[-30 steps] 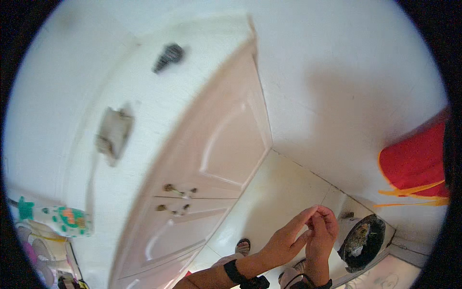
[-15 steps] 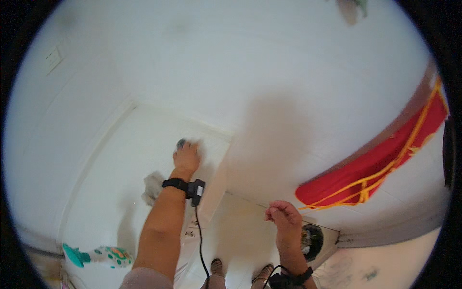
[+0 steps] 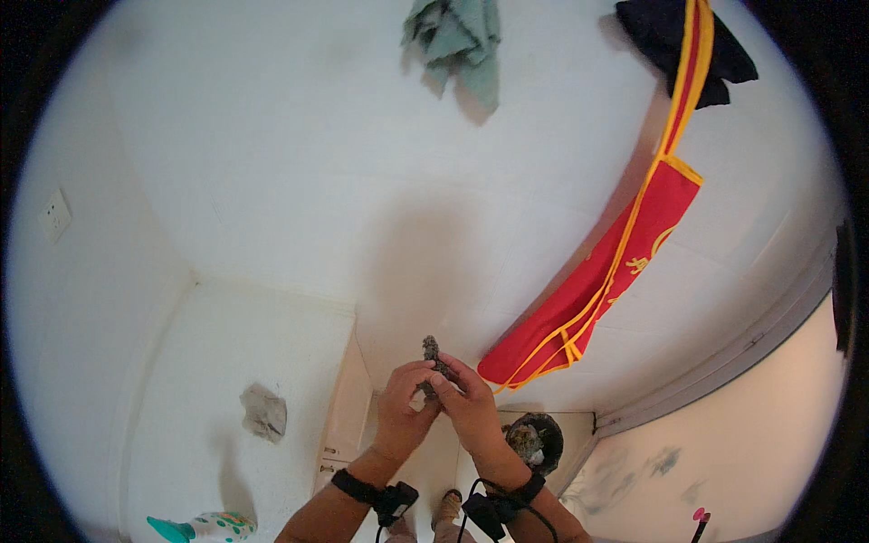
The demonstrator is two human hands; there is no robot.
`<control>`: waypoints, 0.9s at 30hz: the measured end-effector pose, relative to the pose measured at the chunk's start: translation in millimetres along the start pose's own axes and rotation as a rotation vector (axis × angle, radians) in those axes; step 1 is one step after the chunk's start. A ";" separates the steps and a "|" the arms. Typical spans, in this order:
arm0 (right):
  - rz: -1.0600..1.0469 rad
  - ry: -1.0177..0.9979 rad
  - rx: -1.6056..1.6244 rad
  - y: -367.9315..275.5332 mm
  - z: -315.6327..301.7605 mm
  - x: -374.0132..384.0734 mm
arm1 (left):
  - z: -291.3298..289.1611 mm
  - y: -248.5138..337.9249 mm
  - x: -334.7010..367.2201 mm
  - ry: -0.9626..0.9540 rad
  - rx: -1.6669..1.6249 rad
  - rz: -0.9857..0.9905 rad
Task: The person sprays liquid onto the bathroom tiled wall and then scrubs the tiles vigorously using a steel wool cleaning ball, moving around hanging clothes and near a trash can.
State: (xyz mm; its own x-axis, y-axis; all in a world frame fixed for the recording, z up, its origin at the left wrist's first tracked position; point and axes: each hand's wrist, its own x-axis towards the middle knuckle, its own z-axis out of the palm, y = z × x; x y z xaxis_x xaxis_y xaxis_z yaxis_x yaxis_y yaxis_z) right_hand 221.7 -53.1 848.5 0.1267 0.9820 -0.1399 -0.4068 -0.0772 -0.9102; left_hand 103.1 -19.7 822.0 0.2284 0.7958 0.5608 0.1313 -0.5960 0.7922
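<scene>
A dark grey, rough-textured wire scourer (image 3: 430, 347) is held in both hands in front of me, above the floor beside the counter. My left hand (image 3: 405, 409) closes on it from the left, and my right hand (image 3: 468, 403) pinches it from the right, the fingers of the two meeting. The scourer's upper end sticks out past the fingertips; its lower part is mostly hidden. On the white counter (image 3: 199, 362) to the left lies a crumpled grey-beige cloth (image 3: 264, 414), apart from both hands.
A spray bottle (image 3: 208, 527) with a teal head lies at the counter's near end. A red apron (image 3: 597, 281) with yellow trim hangs on the wall, beside a green cloth (image 3: 462, 45) and a dark cloth (image 3: 697, 50). A black bin (image 3: 541, 443) with rubbish stands right of my feet.
My left hand has left the counter with the scourer and come right to meet my right hand, which now grips it too. My view has shifted up and right, showing more hanging cloths.
</scene>
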 end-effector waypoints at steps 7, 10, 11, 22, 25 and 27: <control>-0.317 -0.006 -0.249 -72.5 -26.8 15.1 | 3.5 66.8 62.4 -0.263 -0.104 -0.064; -0.543 0.096 -0.514 -118.8 -41.2 36.3 | -11.9 85.0 108.9 -0.348 0.419 0.288; -0.684 0.204 -0.654 -136.6 -44.0 45.5 | -19.7 92.9 127.1 -0.277 0.532 0.331; -1.396 0.438 -1.438 -265.0 -12.6 144.7 | -121.9 128.5 305.2 0.064 1.265 0.476; -1.165 0.228 -1.239 -189.4 -12.4 155.9 | -121.8 105.5 317.1 0.054 1.368 0.506; -1.341 0.145 -1.366 -180.6 -20.2 155.8 | -123.1 96.0 323.2 0.118 1.404 0.552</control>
State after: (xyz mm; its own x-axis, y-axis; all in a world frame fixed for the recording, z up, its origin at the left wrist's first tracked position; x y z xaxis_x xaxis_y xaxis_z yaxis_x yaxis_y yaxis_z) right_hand 333.1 110.4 983.2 -0.2000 0.4904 0.8483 0.8793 0.4718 -0.0655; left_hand 70.7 193.5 1108.9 0.4876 0.4080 0.7719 0.8603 -0.3751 -0.3452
